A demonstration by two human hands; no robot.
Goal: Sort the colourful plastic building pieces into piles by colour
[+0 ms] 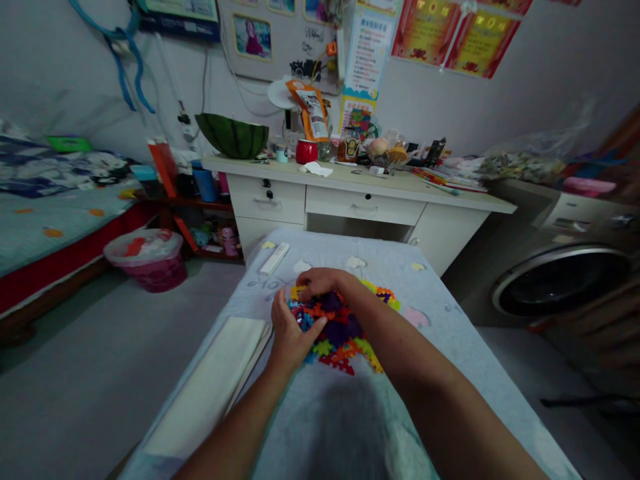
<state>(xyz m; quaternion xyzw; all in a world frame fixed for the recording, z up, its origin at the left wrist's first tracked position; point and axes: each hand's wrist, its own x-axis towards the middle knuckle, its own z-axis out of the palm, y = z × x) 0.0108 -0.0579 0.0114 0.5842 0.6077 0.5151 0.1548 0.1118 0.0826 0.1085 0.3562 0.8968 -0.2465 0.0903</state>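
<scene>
A pile of colourful toothed plastic building pieces (345,330) lies on the cloth-covered table (440,373), in red, purple, blue, yellow and green. My left hand (294,333) is at the left side of the pile, its thumb spread over the pieces and apart from the raised fingers. My right hand (323,283) reaches across the far side. Its curled fingers meet a yellow toothed piece (299,292) at the upper left, and the fingertips are partly hidden. The right forearm covers part of the pile.
Left of the pile lies a folded cream cloth (215,380). A white narrow box (275,259) rests near the table's far left corner. Beyond stands a white desk (270,200) with clutter on top; a washing machine (565,253) is at right, a pink tub (150,263) at left.
</scene>
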